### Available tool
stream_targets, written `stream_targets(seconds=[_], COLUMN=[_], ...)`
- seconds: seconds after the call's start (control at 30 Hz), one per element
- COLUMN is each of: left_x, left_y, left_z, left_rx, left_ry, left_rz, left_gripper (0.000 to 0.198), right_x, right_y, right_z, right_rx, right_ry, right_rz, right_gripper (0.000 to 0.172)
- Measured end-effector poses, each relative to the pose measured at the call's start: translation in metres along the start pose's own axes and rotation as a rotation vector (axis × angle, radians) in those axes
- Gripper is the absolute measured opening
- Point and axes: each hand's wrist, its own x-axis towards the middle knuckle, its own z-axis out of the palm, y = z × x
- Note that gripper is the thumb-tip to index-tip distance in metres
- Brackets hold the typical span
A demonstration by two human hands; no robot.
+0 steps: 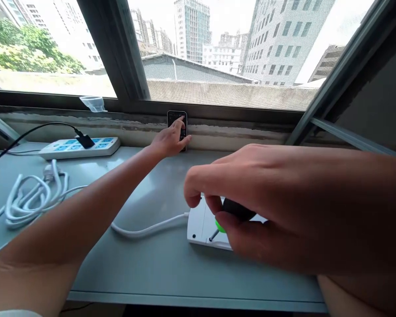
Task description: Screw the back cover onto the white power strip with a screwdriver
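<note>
Two hands worked on a grey worktop (158,268) under a window.
The right hand (270,207) was near the front edge, its fingers closed around a screwdriver (232,209) whose tip met a white socket strip (198,226). The left hand (168,141) reached to the back edge, fingers loose and open, touching a phone (176,115) that leaned on the wall; free surface lay between them.

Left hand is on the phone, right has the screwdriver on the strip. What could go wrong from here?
1. Only the right hand works the screwdriver on the white power strip. Nothing pins the strip, so it may slide and the tip slip off.
2. The phone stands propped against the window ledge. A tap from the left hand could topple it.
</note>
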Motion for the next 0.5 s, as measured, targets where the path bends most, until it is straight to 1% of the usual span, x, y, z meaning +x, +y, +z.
stream_targets(seconds=[0.17, 0.33, 0.43, 0.5], left_x=[-0.0016, -0.0003, 0.0022, 0.0023], left_y=[0.0027, 0.0067, 0.0080, 0.0088], left_z=[-0.0021, -0.0038, -0.0036, -0.0040], left_rx=[0.008, 0.031, 0.032, 0.021], left_ry=[0.022, 0.018, 0.006, 0.019], left_rz=[0.005, 0.025, 0.023, 0.023], left_gripper=[0.059, 0.052, 0.048, 0.046], right_x=[0.0013, 0.0026, 0.0009, -0.0006], right_y=[0.0001, 0.0013, 0.0017, 0.0018], right_z=[-0.0016, -0.0006, 0.0002, 0.0001], right_rx=[0.006, 0.021, 0.013, 0.007], right_ry=[-0.006, -0.046, -0.025, -0.028], right_rz=[0.021, 0.069, 0.064, 0.059], right_gripper=[0.018, 0.020, 0.019, 0.018])
